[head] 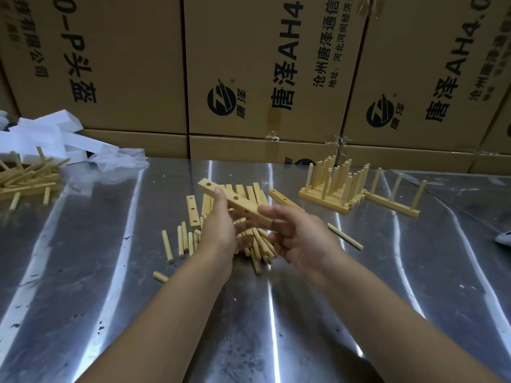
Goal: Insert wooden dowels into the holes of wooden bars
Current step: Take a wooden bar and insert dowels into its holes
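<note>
My left hand (218, 225) grips a pale wooden bar (240, 203) with several holes and holds it tilted above the table. My right hand (298, 236) is at the bar's near end, thumb on top and fingers curled under; it is blurred, and whether it grips the bar is unclear. Below the hands lies a heap of loose dowels (258, 248). More drilled bars (193, 210) lie behind it.
Finished bars with upright dowels (336, 186) stand at the back right on the metal table (414, 272), one more (392, 197) beside them. A single dowel (345, 240) lies right. Wooden pieces (26, 178) and white foam (52, 134) sit far left. Cardboard boxes (276, 78) wall the back.
</note>
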